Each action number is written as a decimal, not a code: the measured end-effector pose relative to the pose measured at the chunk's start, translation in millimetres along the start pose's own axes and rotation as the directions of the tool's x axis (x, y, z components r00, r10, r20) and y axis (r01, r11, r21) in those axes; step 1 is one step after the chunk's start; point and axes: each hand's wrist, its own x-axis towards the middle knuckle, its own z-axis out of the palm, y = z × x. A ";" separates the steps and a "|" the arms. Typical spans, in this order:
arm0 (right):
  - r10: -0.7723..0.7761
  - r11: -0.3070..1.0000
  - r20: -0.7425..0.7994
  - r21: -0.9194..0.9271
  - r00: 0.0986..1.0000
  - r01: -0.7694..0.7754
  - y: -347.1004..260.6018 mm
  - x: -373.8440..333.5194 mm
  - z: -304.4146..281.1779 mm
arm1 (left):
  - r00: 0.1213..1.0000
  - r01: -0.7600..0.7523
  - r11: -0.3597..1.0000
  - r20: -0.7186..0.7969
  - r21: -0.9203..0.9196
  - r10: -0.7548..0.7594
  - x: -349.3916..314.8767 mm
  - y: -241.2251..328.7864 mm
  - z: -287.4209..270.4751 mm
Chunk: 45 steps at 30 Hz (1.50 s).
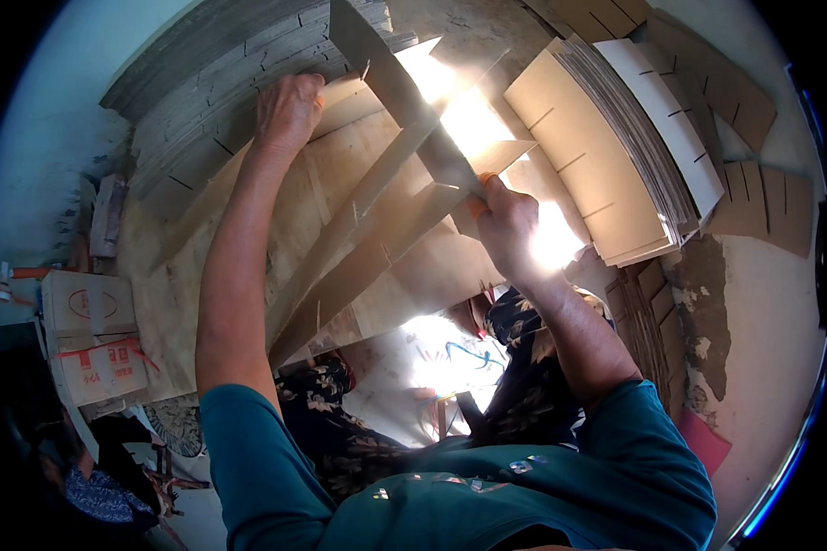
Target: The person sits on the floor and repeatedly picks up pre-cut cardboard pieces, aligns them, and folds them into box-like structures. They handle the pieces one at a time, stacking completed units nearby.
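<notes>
A long slotted cardboard strip [377,69] runs from the far middle back toward my right hand [508,228]. That hand is closed on the strip's near end, thumb on top, with something orange around a finger. Several other cardboard strips [368,262] cross it and stretch toward the lower left, standing on edge. My left hand [289,115] is closed farther off at the left, its fingers pinching the end of a pale cardboard cross strip [345,90]. Its fingertips are partly hidden behind the hand. Something orange shows on it too.
The strips stand on a wooden board [184,303]. Stacks of grey cardboard sheets [239,55] line the far left. At right leans a thick pile of slotted cardboard pieces [570,156]. A printed carton [92,331] sits at the left edge. Bright sunlight washes out some parts.
</notes>
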 end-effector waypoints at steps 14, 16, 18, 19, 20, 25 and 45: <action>-0.124 0.979 0.072 -0.153 0.990 0.134 11.7 1.5 -11.0 | 0.987 -0.160 0.946 -0.070 -0.282 0.146 -13.1 5.4 -7.6; -0.164 0.962 0.089 -0.207 0.982 0.179 9.4 -2.1 -24.7 | 0.987 -0.159 0.923 -0.084 -0.350 0.138 -21.4 2.8 -11.5; -0.144 0.934 0.151 -0.306 0.978 0.184 6.0 -5.3 -38.6 | 0.980 -0.075 0.948 0.150 -0.310 0.127 -29.2 11.2 -20.9; -0.130 0.917 0.182 -0.352 0.975 0.188 4.2 -9.4 -42.7 | 0.957 -0.036 0.959 0.267 -0.282 0.115 -34.9 16.5 -28.5; -0.262 0.896 0.186 -0.318 0.947 0.311 7.2 -10.3 -41.1 | 0.955 -0.026 0.963 0.279 -0.270 0.104 -41.3 16.7 -23.4; -0.074 0.905 0.370 -0.365 0.926 0.218 11.8 2.9 -22.7 | 0.959 0.078 0.960 0.285 -0.270 0.003 -69.2 9.5 8.0; -0.152 0.898 0.351 -0.341 0.924 0.277 16.5 0.0 -16.5 | 0.963 0.270 0.815 0.146 -0.513 -0.227 -234.9 4.6 -57.0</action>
